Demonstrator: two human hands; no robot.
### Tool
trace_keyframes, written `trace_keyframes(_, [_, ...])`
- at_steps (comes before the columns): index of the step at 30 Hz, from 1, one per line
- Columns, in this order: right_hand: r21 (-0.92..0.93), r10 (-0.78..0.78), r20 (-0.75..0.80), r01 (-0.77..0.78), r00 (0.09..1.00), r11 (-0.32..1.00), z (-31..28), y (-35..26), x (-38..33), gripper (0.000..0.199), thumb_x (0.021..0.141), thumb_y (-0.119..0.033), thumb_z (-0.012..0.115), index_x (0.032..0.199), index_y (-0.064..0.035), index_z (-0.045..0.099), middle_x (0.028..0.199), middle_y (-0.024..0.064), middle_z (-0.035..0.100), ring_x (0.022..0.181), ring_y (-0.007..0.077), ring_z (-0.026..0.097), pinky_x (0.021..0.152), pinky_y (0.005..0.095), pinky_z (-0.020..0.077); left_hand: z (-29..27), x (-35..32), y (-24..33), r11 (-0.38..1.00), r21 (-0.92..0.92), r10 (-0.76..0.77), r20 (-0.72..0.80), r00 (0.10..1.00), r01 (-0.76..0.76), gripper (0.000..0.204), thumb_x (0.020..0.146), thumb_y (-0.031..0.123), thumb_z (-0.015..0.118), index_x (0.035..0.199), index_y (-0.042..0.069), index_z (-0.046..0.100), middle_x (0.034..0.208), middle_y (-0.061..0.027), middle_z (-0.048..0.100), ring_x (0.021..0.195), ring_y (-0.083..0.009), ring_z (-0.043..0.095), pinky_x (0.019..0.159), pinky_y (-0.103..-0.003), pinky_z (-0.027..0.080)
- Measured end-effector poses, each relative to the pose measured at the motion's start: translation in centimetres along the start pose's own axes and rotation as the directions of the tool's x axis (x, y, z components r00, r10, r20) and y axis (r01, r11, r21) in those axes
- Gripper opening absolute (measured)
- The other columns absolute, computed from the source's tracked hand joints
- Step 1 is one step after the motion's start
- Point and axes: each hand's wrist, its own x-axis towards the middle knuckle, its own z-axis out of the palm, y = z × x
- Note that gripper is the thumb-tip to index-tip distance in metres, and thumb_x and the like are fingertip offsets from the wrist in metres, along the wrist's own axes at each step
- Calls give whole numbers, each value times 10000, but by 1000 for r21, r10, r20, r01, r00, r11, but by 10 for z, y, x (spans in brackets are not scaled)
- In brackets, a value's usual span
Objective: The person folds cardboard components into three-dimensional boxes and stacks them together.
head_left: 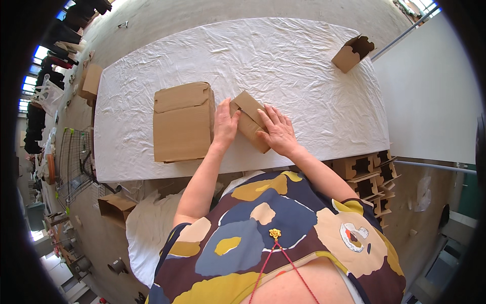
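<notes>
A small brown cardboard box point(249, 119) lies slantwise on the white-clothed table point(283, 55), with a flap folded over at its far end. My left hand point(225, 123) grips its left side, thumb against the cardboard. On the right side my right hand point(279, 129) holds it, fingers slightly spread over the edge and thumb on the near part. Just left of my left hand sits a neat stack of flat, folded cardboard boxes point(183, 126). The underside of the small box is hidden.
An open-topped cardboard box point(349, 57) stands at the table's far right corner. Several made-up boxes point(357, 169) are stacked below the right edge. To the left are a wire rack point(76, 157) and another carton point(116, 207). A white panel point(430, 86) rises at right.
</notes>
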Motion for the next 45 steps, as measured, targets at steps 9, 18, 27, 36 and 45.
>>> trace_keyframes(9, [770,142,34,-116,989,627,6,31,0,527,1031,-301,508,1510,-121,384,1492,116,465,1282,304,511,1058,364,421,-12,9,0,953,-239,-167,100,981,187,349,900,147,691,1214,32,593,1217,-143,583,1156,-307,576,967,-393,492])
trace_keyframes(18, [616,267,777,-775,569,-141,28,105,-53,782,938,-642,523,1523,-153,350,1449,144,481,1166,437,581,825,503,573,-30,-25,71,739,-667,164,313,936,93,222,850,-93,635,1034,22,591,1191,-67,506,1214,-187,533,1038,-331,480])
trace_keyframes(27, [746,302,643,-664,704,-44,-33,62,-24,740,932,-651,536,1482,-165,439,1456,74,489,1275,295,513,944,519,480,-3,-44,57,695,-669,-99,277,956,266,498,898,222,726,1304,38,504,1349,-115,456,1329,-252,439,1102,-371,395])
trace_keyframes(36, [998,158,67,-69,985,6,-69,38,-19,603,933,-175,668,1453,-11,410,1401,101,522,1303,197,483,1087,321,389,-13,-41,89,578,-802,44,215,976,151,678,909,297,710,1448,73,365,1450,-100,390,1419,-235,326,1188,-413,241])
trace_keyframes(45, [951,201,239,-271,950,152,-4,77,-47,379,848,-30,581,1223,21,593,1270,109,607,1253,221,544,1063,351,415,40,-57,32,693,-652,-229,206,951,308,690,968,447,622,1481,62,366,1345,-104,435,1176,-202,485,979,-341,455])
